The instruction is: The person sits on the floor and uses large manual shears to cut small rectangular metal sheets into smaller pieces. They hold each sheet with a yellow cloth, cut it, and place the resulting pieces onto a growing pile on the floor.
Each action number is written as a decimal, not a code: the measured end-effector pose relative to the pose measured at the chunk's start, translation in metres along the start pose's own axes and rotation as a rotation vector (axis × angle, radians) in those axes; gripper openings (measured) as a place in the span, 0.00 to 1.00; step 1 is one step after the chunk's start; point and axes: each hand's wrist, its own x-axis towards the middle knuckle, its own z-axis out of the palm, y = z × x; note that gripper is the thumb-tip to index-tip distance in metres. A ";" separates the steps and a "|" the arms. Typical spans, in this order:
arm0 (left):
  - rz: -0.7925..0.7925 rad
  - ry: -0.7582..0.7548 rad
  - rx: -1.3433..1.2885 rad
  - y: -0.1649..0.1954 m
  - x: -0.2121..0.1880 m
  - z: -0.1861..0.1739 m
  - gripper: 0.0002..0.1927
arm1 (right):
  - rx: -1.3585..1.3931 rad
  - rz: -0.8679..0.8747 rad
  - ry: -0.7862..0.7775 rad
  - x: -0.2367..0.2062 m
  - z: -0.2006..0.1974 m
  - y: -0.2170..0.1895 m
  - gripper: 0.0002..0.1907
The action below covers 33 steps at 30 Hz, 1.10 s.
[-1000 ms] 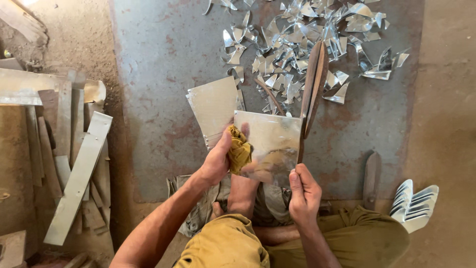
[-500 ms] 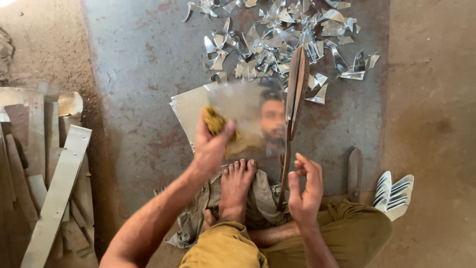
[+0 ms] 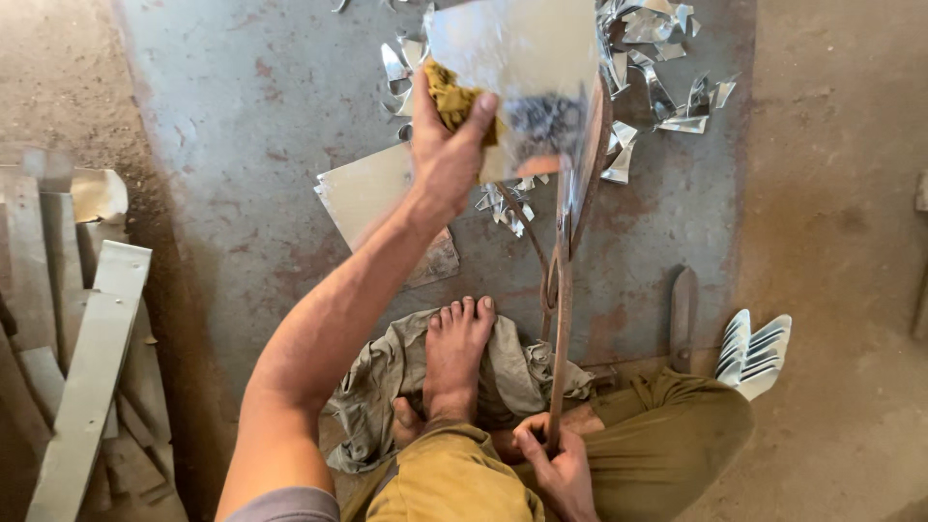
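Since half a second ago the left hand (image 3: 447, 155) has stretched forward, carrying the shiny metal sheet (image 3: 517, 68) up and away from the bare foot (image 3: 456, 353), and the right hand (image 3: 559, 462) has dropped back toward the lap.

The left hand is pinching the sheet's lower left edge through a yellow rag (image 3: 452, 99), fingers curled tight. The sheet is hanging tilted above the floor, far ahead of the foot and touching the blade of the long shears (image 3: 565, 290) on its right side. The right hand is closing around the shears' lower handle, just right of the foot.

Left of the foot, pale wooden slats (image 3: 82, 387) are lying stacked. A crumpled grey cloth (image 3: 387, 382) is sitting under the foot. Another flat sheet (image 3: 362, 193) is lying beyond it. Metal offcuts (image 3: 667, 92) are scattered right of the held sheet.

The sheet is looking bright, mirror-like, with a dark blurred reflection.
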 end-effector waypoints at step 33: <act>0.131 -0.227 0.069 -0.020 -0.001 0.003 0.32 | 0.156 -0.136 0.160 -0.003 0.016 -0.021 0.15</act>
